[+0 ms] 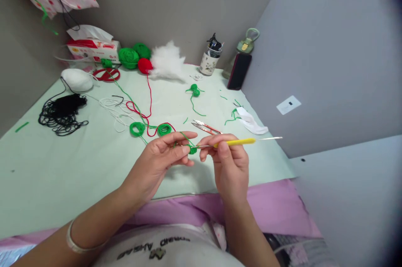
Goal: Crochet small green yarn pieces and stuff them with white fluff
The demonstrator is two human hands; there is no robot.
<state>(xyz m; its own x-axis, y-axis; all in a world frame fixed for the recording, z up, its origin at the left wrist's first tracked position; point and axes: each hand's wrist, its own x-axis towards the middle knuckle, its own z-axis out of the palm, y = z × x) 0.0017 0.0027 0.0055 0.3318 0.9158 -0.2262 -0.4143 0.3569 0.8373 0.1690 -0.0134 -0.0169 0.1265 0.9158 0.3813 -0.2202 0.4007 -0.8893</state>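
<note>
Green crochet piece (192, 150): I am holding it over the bench (78, 166); probably feeling light, soft, wanting an edge hold.
Left hand (157, 158): pinching its rim.
Right hand (231, 164): pinching the yellow-handled hook (241, 142), seemingly stiff.

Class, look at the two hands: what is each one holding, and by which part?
Right hand: crochet hook, by its yellow handle. Left hand: small green piece, by its edge.

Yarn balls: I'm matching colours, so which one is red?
The small ball at the left edge of the white fluff; it alone is red, beside two green balls, with a white ball farther left.
</note>
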